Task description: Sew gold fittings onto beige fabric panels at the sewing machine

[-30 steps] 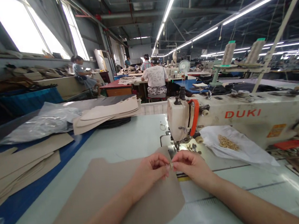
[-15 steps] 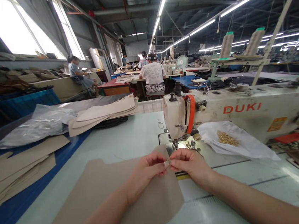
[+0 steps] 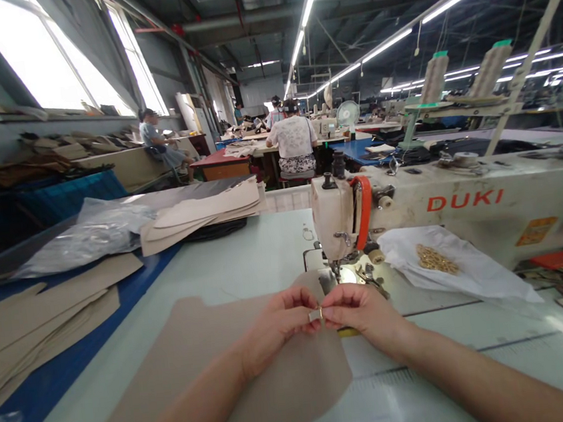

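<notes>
My left hand (image 3: pixel 283 318) pinches a short pale strip (image 3: pixel 314 315) between thumb and fingers. At the strip's right end sits a small gold-coloured metal ring (image 3: pixel 321 312), which my right hand (image 3: pixel 362 311) grips at its fingertips. Both hands are closed and nearly touch, just in front of the sewing machine's needle area (image 3: pixel 337 272). Under my left hand and forearm a large beige panel (image 3: pixel 177 363) lies flat on the table, its upper right part near the machine's plate. Whether the strip passes through the ring is hard to make out.
Right of the sewing machine head (image 3: pixel 335 215), a white sheet (image 3: pixel 490 280) holds a heap of gold-coloured metal pieces (image 3: pixel 435 258). Stacked beige panels (image 3: pixel 196 213) and a clear plastic bag (image 3: pixel 93 234) lie at left. Co-workers sit farther back.
The view has shifted slightly to the left. Between my fingertips, the strip and gold-coloured ring now show more plainly; both hands keep their pinch in nearly the same place.
</notes>
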Available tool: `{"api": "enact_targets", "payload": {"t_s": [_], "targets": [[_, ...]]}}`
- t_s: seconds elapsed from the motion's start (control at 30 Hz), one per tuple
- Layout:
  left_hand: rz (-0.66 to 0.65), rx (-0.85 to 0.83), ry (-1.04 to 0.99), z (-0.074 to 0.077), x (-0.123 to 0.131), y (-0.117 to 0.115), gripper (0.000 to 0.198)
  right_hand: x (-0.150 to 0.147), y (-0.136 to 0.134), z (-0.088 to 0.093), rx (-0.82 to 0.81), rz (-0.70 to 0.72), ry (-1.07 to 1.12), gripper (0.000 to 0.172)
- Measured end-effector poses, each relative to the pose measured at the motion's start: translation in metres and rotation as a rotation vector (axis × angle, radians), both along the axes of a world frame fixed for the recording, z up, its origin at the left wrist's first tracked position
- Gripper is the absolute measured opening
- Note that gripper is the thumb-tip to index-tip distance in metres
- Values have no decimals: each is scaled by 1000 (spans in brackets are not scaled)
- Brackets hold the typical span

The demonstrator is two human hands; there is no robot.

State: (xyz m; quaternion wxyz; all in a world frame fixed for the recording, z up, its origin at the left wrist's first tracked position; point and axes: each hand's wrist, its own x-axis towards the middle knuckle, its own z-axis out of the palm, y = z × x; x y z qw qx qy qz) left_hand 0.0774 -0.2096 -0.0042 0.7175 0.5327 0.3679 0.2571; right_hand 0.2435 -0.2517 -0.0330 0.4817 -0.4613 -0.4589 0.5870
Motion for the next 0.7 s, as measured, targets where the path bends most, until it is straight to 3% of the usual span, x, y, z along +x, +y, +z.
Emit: {"api": "enact_targets", "payload": {"t_s": [0.13,0.3,0.47,0.7], "targets": [[25,19,-11,1,2,-3,15,-2,0,-2,90,-9,-59,30],[95,179,76,-5,3,-2,12,-7,-9,4,280,-65,-255,16],[100,397,126,-16,4,0,7,-10,-15,9,391,-109,-483,24],[146,481,169,-18,2,0,7,-6,-8,5,431,-92,-364,2]]}}
